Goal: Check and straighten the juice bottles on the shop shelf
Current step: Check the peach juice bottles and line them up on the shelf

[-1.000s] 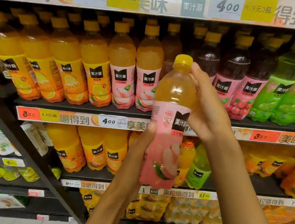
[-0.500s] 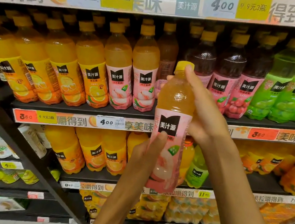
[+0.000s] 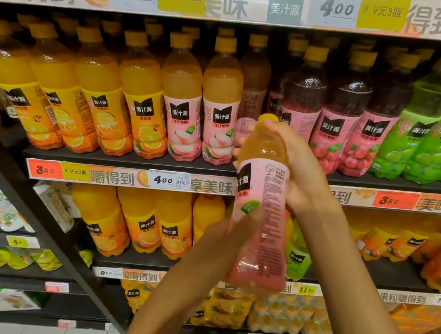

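Note:
I hold a peach juice bottle (image 3: 261, 203) with a pink label and yellow cap in front of the shelf, slightly tilted. Its label is turned so the small-print side faces me. My right hand (image 3: 298, 165) grips its upper part, fingers curled round the neck and shoulder. My left hand (image 3: 235, 227) holds the lower part from the left, thumb on the label. Behind it, two peach bottles (image 3: 218, 114) stand upright in the row, with a gap to their right where a bottle farther back shows.
The middle shelf (image 3: 132, 162) carries orange juice bottles (image 3: 85, 97) at left, dark red bottles (image 3: 342, 111) and green bottles (image 3: 423, 133) at right. Price strips run along the shelf edges. More orange bottles fill the shelf below. Tiled floor lies at the bottom.
The bottle has come lower and turned about its axis, so the front logo has swung left and the small print faces me. My left hand has shifted up the label.

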